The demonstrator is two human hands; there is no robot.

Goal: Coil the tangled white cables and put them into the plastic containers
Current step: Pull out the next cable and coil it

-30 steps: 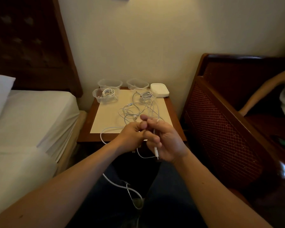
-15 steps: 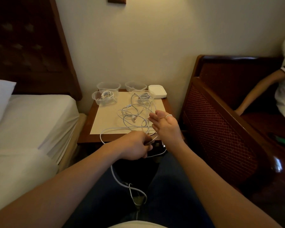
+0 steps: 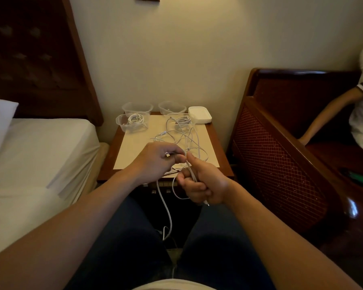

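A tangle of white cables (image 3: 182, 139) lies on the paper mat of the bedside table (image 3: 220, 151). My left hand (image 3: 157, 162) pinches a strand of it above the table's front edge. Close beside it, my right hand (image 3: 203, 183) is fisted around another stretch of the same cable, and a plug end pokes out below the fist. A long loop (image 3: 166, 208) hangs down between my knees. At the back left a clear plastic container (image 3: 122, 124) holds a coiled white cable (image 3: 136, 118). Behind it stand two more clear containers (image 3: 137, 107) (image 3: 172, 107), and another container (image 3: 181, 122) has cable in it.
A white lidded box (image 3: 199, 115) sits at the table's back right corner. A bed (image 3: 36, 155) with a pillow lies to the left. To the right is a dark wooden bench (image 3: 281, 155), where another person's arm (image 3: 325, 116) rests.
My left hand rose from the table's edge to meet the right one. The right hand, open with fingers spread half a second ago, has closed around the cable and dropped slightly.
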